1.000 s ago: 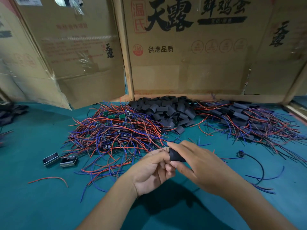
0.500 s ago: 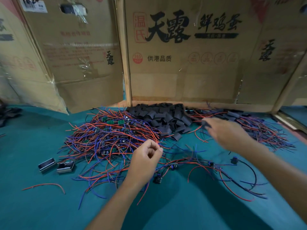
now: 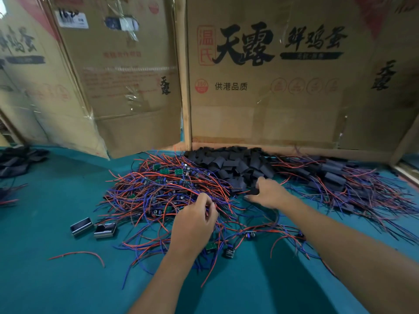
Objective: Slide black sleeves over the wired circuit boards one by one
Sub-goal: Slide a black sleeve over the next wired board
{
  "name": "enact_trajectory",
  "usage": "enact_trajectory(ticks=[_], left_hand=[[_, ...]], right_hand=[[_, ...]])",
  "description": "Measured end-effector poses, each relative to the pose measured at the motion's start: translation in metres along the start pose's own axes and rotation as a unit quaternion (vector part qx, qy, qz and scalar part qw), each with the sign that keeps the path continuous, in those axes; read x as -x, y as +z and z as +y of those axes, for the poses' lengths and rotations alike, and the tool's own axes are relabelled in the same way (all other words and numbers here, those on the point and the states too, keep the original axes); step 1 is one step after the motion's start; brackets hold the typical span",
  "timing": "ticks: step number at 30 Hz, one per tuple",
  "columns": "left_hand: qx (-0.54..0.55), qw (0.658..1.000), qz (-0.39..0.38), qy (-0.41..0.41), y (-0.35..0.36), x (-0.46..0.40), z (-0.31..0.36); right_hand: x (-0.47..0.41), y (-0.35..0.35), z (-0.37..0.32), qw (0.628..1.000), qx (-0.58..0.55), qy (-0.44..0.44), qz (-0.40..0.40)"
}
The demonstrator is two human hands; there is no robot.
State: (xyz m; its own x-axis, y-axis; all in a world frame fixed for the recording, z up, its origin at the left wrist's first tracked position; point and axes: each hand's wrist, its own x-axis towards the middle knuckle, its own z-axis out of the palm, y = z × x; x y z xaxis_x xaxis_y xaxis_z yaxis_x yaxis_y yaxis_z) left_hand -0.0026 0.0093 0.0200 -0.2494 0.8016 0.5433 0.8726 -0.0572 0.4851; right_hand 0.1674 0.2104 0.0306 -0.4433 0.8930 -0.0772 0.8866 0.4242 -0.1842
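While amid wires, left hand (image 3: 195,225) pinching strands; right hand (image 3: 267,192) gripping black sleeve (image 3: 254,191) at pile's edge

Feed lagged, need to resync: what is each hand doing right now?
Left hand: fingers curled, pinching red and blue wires in the tangled pile.
Right hand: at the black sleeves, gripping one sleeve.

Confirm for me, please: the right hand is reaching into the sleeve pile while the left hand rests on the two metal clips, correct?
Not quite. In the head view the left hand is in the wire pile, apparently pinching wires, well apart from the metal clips. The right hand is indeed at the sleeve pile.
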Motion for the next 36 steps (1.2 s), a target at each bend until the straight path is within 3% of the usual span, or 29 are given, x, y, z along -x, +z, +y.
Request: enact_trajectory(ticks=[5,8,11,14,18,22,28,31,36], left_hand=[[-0.020,1.000,0.011,0.007,-0.004,-0.002,-0.002],[-0.002,0.999,0.000,0.039,-0.002,-0.001,0.004],[0.050,0.996,-0.051,0.057,0.005,0.005,0.018],[0.143,0.982,-0.104,0.071,0.013,0.013,0.039],[0.210,0.965,-0.098,0.120,0.019,0.020,0.051],[0.256,0.953,-0.125,0.101,0.014,0.020,0.046],[0.251,0.953,-0.161,0.049,0.006,0.018,0.041],[0.203,0.959,-0.183,0.072,0.003,0.017,0.043],[0.145,0.958,-0.211,0.131,-0.002,0.005,0.054]], right_hand=[[0.003,-0.006,-0.001,0.998,-0.059,0.004,0.007],[0.034,-0.022,-0.002,0.991,-0.090,0.015,0.097],[0.090,-0.016,-0.013,0.955,-0.232,-0.008,0.186],[0.139,0.006,-0.032,0.917,-0.364,-0.070,0.146],[0.161,0.016,-0.035,0.896,-0.416,-0.120,0.100],[0.166,0.007,-0.023,0.881,-0.427,-0.193,0.058],[0.166,0.012,-0.024,0.874,-0.443,-0.196,0.026],[0.167,0.013,-0.025,0.839,-0.508,-0.195,-0.016],[0.163,0.017,-0.024,0.849,-0.493,-0.190,0.008]])
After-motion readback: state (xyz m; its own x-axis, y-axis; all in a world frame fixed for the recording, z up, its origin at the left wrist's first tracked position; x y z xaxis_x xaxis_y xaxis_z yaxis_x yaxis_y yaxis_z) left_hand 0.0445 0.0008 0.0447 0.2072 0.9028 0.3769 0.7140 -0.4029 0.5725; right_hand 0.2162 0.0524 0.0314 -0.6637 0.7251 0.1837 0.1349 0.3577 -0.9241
